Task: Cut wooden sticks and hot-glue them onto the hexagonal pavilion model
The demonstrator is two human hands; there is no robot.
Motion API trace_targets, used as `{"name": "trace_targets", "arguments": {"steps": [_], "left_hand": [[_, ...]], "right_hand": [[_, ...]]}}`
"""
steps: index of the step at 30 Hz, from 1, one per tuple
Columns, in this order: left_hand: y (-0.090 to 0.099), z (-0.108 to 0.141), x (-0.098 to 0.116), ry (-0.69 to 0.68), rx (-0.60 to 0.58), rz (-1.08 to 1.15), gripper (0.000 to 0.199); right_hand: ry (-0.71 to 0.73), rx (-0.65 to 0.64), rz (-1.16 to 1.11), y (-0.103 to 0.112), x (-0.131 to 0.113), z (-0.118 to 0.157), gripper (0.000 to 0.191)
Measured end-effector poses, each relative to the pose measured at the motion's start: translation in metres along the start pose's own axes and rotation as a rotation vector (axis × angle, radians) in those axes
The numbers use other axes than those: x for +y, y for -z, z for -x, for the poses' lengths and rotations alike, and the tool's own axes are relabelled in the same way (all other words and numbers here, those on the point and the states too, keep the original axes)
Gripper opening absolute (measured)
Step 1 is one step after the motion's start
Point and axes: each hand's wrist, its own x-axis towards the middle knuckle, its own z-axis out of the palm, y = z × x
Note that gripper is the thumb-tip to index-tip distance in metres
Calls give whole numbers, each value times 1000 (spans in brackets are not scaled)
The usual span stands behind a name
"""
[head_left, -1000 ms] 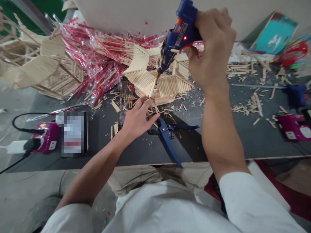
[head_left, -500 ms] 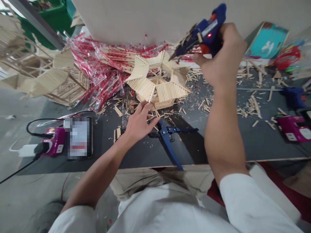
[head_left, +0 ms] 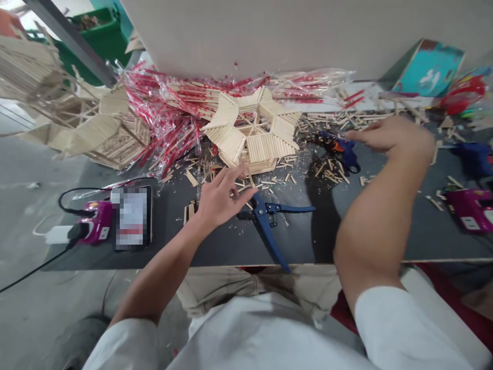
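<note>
My left hand [head_left: 225, 199] is at the near edge of a star-shaped structure of pale wooden sticks [head_left: 271, 146]. Its thumb and index finger are spread apart, and the fingertips reach the structure's front corner. A blue hand cutter [head_left: 265, 221] lies just below the thumb, its handles apart. To the right of the structure a blue glue gun [head_left: 344, 149] with an orange trigger rests on the table among stick scraps. My right hand [head_left: 400, 134] is beside and beyond it, fingers pointing left and off its grip. Blur and the hand's angle hide whether those fingers hold anything.
Red-and-clear plastic packs of sticks [head_left: 173, 110] lie along the wall. More stick structures [head_left: 84, 123] stand at left. A phone [head_left: 133, 218] and purple power adapter [head_left: 98, 221] with cables sit front left. Another blue glue gun [head_left: 472, 159] and purple adapter [head_left: 472, 210] are at right.
My right hand has come down and to the right and let go of the glue gun, which now lies on the table. My left hand has stayed at the structure's front corner.
</note>
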Motion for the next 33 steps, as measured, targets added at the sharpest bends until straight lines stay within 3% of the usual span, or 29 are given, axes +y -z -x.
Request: {"name": "trace_targets", "arguments": {"steps": [3,6,10,12,14,18,29,33], "left_hand": [[0,1,8,40,14,257,56],[0,3,13,192,-8,509,60],[2,1,15,403,-13,763,68],[4,-3,16,476,-22,848,71],[7,-7,16,520,-26,899,72],[10,-9,15,541,-32,979,65],[8,-6,5,438,-110,1238,44],[5,-6,5,461,-63,1194,46]], "right_hand": [[220,231,-186,19,-7,33,42],[615,297,-544,31,-30,79,36],[1026,84,-661,28,-72,134,24],[1207,-1,-543,21,-90,152,17],[1332,-71,-444,14,-102,161,21],[1404,-118,-428,5,-111,162,32],[1418,-88,-419,3,-116,163,15],[1303,-266,-529,5,-116,161,11]]}}
